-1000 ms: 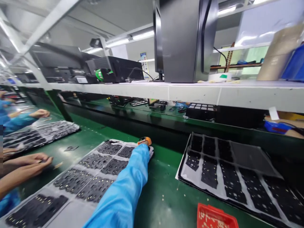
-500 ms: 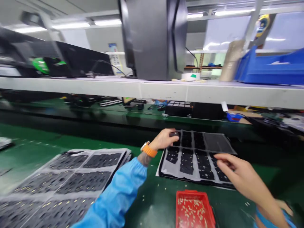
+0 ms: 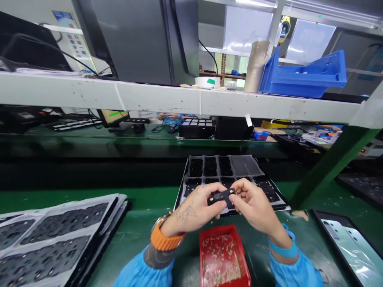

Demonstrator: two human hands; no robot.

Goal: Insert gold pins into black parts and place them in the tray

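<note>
Both hands meet over the green bench, just above a red tray point(image 3: 225, 255) of tiny pale parts. My left hand point(image 3: 191, 211), with an orange watch strap at the wrist, pinches the left end of a small black part point(image 3: 221, 196). My right hand point(image 3: 254, 207) pinches its right end. Right behind the hands lies a black tray point(image 3: 227, 169) whose pockets hold rows of similar black parts on grey sheets.
A stack of grey sheets with black parts point(image 3: 56, 233) lies at the left. A white shelf point(image 3: 185, 101) runs overhead with a blue bin point(image 3: 302, 75) and a dark machine. A green post point(image 3: 326, 167) slants at the right, above a silvery panel point(image 3: 347, 243).
The view swung right from the left stack. My left hand left the stack, took a black part from the black tray and brought it in front of me; my right hand came in and gripped it too.
</note>
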